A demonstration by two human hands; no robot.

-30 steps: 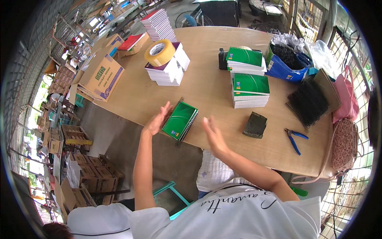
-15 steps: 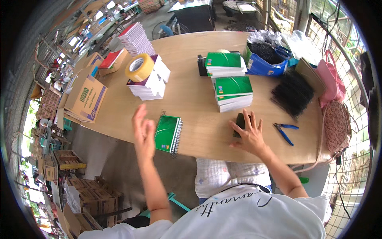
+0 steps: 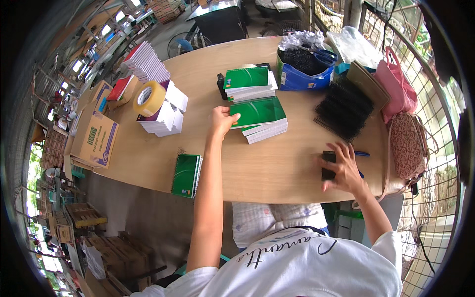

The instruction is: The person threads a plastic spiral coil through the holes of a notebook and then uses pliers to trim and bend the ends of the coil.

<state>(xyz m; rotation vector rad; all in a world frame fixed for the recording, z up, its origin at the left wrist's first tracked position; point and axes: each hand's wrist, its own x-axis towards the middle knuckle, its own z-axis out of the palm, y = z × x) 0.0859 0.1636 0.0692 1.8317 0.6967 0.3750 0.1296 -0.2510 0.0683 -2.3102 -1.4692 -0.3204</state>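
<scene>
Reaching over the pale wooden table, we had our left hand at the front stack of green-covered, white-paged notebooks. Its grip was closed on the left edge of the topmost rectangular green notebook, with the thumb on the cover; that notebook lay on the front stack and jutted out past its left side. Our right hand was to the right of the front stack and nearer our body, its fingers spread over and around a small dark rectangular block. We could not tell whether that grip clasped the block or had let it go. Also right of the front stack we had blue-handled pliers, partly hidden by our right hand, and a flat heap of black spiral coils. Left of the front stack and nearer to us lay a spiral-bound green notebook. Farther away than the front stack stood a second green-topped stack and, off to the right, a blue box filled with black coils. Well to the left of the front stack, a yellowish tape roll rested on white-paged books.
</scene>
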